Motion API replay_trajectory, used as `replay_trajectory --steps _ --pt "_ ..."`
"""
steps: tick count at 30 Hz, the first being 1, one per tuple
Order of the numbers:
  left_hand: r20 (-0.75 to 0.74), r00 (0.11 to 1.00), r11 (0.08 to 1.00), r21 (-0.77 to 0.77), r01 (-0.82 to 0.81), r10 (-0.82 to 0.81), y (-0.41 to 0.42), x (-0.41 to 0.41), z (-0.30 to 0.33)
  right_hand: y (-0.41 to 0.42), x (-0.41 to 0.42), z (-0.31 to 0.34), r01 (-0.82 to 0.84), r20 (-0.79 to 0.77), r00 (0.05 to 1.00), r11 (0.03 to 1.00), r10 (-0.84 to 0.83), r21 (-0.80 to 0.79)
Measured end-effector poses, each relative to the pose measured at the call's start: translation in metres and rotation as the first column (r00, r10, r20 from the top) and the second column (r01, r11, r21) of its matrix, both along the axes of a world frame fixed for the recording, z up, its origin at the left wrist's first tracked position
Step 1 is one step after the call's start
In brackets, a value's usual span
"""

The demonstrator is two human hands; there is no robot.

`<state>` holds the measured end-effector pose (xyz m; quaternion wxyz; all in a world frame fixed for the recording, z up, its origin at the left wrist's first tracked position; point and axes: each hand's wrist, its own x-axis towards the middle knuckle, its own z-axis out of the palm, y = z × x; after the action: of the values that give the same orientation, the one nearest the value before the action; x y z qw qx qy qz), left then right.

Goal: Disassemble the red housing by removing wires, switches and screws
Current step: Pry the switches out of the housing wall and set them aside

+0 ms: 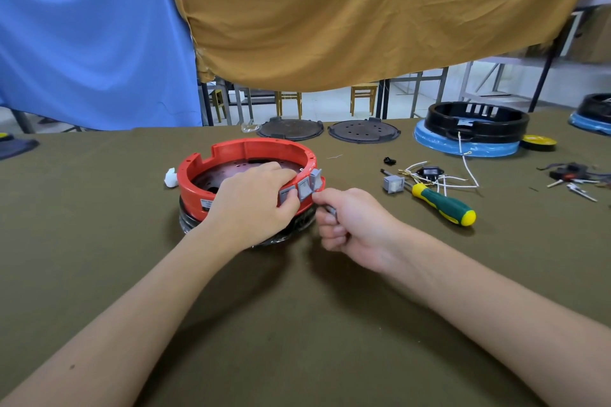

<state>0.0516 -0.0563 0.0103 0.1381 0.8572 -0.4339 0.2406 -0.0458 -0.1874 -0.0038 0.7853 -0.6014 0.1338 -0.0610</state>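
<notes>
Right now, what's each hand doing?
Left hand: grips the red housing at its switches.
Right hand: curled round a small metal tool.

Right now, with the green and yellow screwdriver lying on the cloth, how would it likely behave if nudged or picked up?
The screwdriver has a round handle lying on its side, so a sideways nudge would probably roll it, though the cloth-covered table may damp that. It looks rigid and handle-heavy. The handle looks thick, probably easy to hold.
</notes>
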Motion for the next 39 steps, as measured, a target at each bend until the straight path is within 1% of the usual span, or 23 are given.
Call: replay_trajectory --steps 1,3,4,8,11,16,22,23,26,29,32,35,37,39 --pt "0.000 1.000 1.000 0.000 -0.003 0.003 0.000 -0.001 0.000 0.002 0.000 -0.001 0.005 -0.001 1.000 0.999 -0.004 0.037" --pt "-0.006 1.000 1.000 0.003 -0.005 0.005 -0.001 -0.002 0.001 0.009 0.001 -0.005 0.018 0.012 1.000 0.999 -0.018 0.048" --pt "-0.009 1.000 1.000 0.006 -0.001 0.001 -0.001 -0.003 0.001 0.011 0.001 -0.008 0.028 0.030 0.999 0.999 -0.029 0.017" --pt "-0.020 1.000 1.000 0.012 0.022 -0.022 -0.002 -0.002 0.003 0.018 -0.001 -0.013 0.077 0.093 0.994 0.967 -0.056 -0.241" --pt "-0.034 0.999 0.999 0.018 0.030 -0.029 0.000 -0.001 0.004 0.020 -0.002 -0.014 0.111 0.096 0.992 0.940 -0.085 -0.323" --pt "-0.039 0.999 0.999 0.029 0.039 -0.037 0.001 -0.002 0.005 0.016 -0.001 -0.011 0.093 0.090 0.994 0.940 -0.067 -0.329" --pt "-0.033 0.999 0.998 0.039 0.039 -0.038 -0.001 -0.005 0.006 0.017 0.005 -0.011 0.090 0.050 0.995 0.967 -0.081 -0.239" --pt "-0.036 0.999 0.999 0.036 0.041 -0.039 -0.001 -0.006 0.006 0.018 0.006 -0.013 0.107 0.053 0.994 0.959 -0.097 -0.262" --pt "-0.044 0.998 0.999 0.028 0.038 -0.037 -0.003 -0.007 0.006 0.023 0.009 -0.018 0.197 0.052 0.980 0.880 -0.194 -0.432" --pt "-0.070 0.997 0.999 0.015 0.044 -0.043 -0.003 -0.007 0.007 0.028 0.011 -0.016 0.244 0.036 0.964 0.827 -0.262 -0.506" --pt "-0.093 0.994 0.998 -0.010 0.058 -0.059 -0.002 -0.008 0.008 0.033 0.010 -0.011 0.266 0.010 0.940 0.718 -0.340 -0.644" --pt "-0.123 0.990 0.998 -0.023 0.065 -0.067 -0.003 -0.008 0.009 0.039 0.008 -0.008 0.267 0.021 0.934 0.655 -0.358 -0.707" --pt "-0.133 0.989 0.997 -0.034 0.066 -0.070 -0.002 -0.009 0.010 0.039 0.007 -0.010 0.269 0.032 0.938 0.666 -0.346 -0.696" --pt "-0.132 0.988 0.996 -0.050 0.071 -0.078 -0.002 -0.008 0.010 0.036 0.006 -0.011 0.268 0.036 0.945 0.708 -0.324 -0.654"
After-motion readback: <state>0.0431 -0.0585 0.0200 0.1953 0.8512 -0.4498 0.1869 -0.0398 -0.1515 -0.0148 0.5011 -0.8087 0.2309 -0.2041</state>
